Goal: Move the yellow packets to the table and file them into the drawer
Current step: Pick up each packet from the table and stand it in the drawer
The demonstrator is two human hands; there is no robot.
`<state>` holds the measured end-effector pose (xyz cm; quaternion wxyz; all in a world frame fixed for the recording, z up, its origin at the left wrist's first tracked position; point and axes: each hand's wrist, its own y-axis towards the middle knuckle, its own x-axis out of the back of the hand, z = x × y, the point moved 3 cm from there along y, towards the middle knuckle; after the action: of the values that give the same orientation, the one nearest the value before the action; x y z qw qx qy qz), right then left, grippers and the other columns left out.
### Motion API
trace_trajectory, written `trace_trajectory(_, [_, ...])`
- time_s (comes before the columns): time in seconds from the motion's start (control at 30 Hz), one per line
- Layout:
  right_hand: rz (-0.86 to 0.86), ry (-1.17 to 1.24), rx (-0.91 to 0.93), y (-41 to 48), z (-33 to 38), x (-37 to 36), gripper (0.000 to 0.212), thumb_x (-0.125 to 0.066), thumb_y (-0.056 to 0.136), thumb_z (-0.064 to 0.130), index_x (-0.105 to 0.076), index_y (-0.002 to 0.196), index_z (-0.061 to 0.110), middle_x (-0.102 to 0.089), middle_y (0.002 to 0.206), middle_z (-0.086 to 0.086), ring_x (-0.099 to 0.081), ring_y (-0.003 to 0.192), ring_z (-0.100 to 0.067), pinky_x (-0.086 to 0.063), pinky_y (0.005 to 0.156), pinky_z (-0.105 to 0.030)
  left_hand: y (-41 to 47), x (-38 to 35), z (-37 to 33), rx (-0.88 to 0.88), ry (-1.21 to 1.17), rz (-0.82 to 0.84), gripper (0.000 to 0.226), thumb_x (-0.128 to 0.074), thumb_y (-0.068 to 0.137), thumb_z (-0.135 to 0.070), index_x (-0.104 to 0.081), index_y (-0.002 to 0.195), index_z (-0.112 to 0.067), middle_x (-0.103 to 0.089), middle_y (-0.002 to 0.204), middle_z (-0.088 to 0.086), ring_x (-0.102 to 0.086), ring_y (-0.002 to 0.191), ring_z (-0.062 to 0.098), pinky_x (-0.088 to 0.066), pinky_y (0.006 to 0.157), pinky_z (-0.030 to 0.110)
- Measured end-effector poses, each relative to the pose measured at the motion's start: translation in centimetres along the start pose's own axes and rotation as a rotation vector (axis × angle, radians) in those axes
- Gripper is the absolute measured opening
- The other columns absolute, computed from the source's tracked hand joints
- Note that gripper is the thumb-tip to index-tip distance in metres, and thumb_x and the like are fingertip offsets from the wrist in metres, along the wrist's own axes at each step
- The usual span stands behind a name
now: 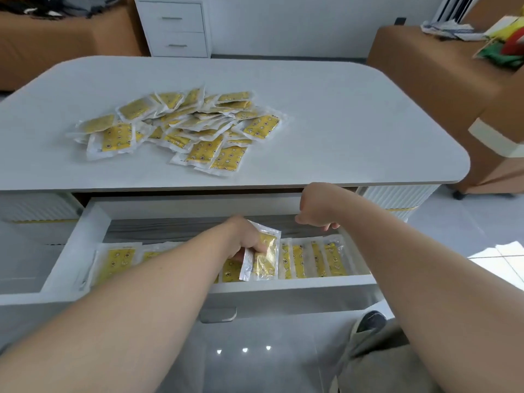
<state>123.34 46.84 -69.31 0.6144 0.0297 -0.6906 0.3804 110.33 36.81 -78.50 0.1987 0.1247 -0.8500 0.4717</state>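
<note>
A loose pile of yellow packets (184, 124) in clear wrappers lies on the white table (354, 123). Below the table's front edge the white drawer (297, 282) stands pulled out, with several yellow packets filed upright in a row (314, 259) along its front. My left hand (245, 236) reaches into the drawer and grips one yellow packet (262, 259), held upright just left of the filed row. My right hand (314, 208) hovers over the drawer's back right part, fingers curled downward, with nothing visible in it.
A white drawer cabinet (174, 25) stands against the far wall. Brown furniture sits at the back left (56, 43) and on the right (439, 80), with coloured items on top. My knee and shoe (371, 321) are on the glossy floor under the drawer.
</note>
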Motion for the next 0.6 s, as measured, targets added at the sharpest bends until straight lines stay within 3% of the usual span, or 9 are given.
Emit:
trace_trajectory(0.17, [-0.024, 0.032, 0.004, 0.4, -0.5, 0.4, 0.028, -0.054, 0.097, 0.019, -0.051, 0.072, 0.006, -0.059, 0.068, -0.008, -0.058, 0.057, -0.023, -0.049, 0.06, -0.029, 0.8, -1.3, -0.4, -0.039, 0.067, -0.077, 0.059, -0.095, 0.064, -0.013, -0.063, 0.112, -0.003, -0.072, 0.099, 0.016, -0.073, 0.091, 0.031, -0.061, 0.085, 0.046])
trace_trajectory(0.3, [-0.041, 0.048, 0.043, 0.4, 0.1, 1.2, 0.032, -0.053, 0.099, 0.018, -0.049, 0.069, 0.007, -0.056, 0.066, -0.007, -0.055, 0.056, -0.022, -0.045, 0.056, -0.028, -0.1, -1.7, -1.1, -0.121, 0.446, -0.163, 0.065, -0.088, 0.073, -0.041, -0.058, 0.12, -0.008, -0.07, 0.1, 0.005, -0.068, 0.087, 0.022, -0.059, 0.081, 0.036])
trace_trajectory(0.37, [-0.057, 0.049, 0.065, 0.5, 0.5, 1.4, 0.032, -0.052, 0.1, 0.016, -0.048, 0.069, 0.008, -0.053, 0.068, -0.006, -0.051, 0.057, -0.02, -0.042, 0.054, -0.027, -0.7, -1.5, -1.3, -0.163, 0.668, -0.255, 0.076, -0.084, 0.073, -0.054, -0.051, 0.128, -0.013, -0.064, 0.108, 0.001, -0.063, 0.096, 0.023, -0.053, 0.073, 0.033])
trace_trajectory(0.47, [-0.072, 0.069, 0.072, 0.6, 1.0, 1.7, 0.031, -0.052, 0.099, 0.016, -0.049, 0.069, 0.009, -0.052, 0.066, -0.005, -0.049, 0.055, -0.019, -0.041, 0.053, -0.026, -1.1, -1.3, -1.6, -0.207, 0.864, -0.325, 0.098, -0.081, 0.07, -0.062, -0.035, 0.143, -0.016, -0.055, 0.128, 0.005, -0.059, 0.115, 0.027, -0.048, 0.074, 0.036])
trace_trajectory(0.53, [-0.089, 0.097, 0.064, 0.7, 1.2, 2.0, 0.032, -0.054, 0.097, 0.018, -0.049, 0.067, 0.009, -0.052, 0.063, -0.004, -0.049, 0.053, -0.019, -0.044, 0.056, -0.026, -1.9, -0.9, -2.4, -0.245, 0.986, -0.332, 0.092, -0.079, 0.073, -0.062, -0.038, 0.141, -0.014, -0.052, 0.124, 0.007, -0.059, 0.112, 0.027, -0.046, 0.07, 0.035])
trace_trajectory(0.6, [-0.088, 0.138, 0.061, 0.8, 1.4, 2.6, 0.034, -0.057, 0.097, 0.026, -0.053, 0.067, 0.009, -0.059, 0.062, -0.005, -0.055, 0.052, -0.02, -0.052, 0.063, -0.028, -3.4, 0.2, -3.8, -0.298, 1.049, -0.321, 0.069, -0.075, 0.081, -0.055, -0.049, 0.129, -0.013, -0.054, 0.11, 0.003, -0.061, 0.102, 0.024, -0.045, 0.067, 0.032])
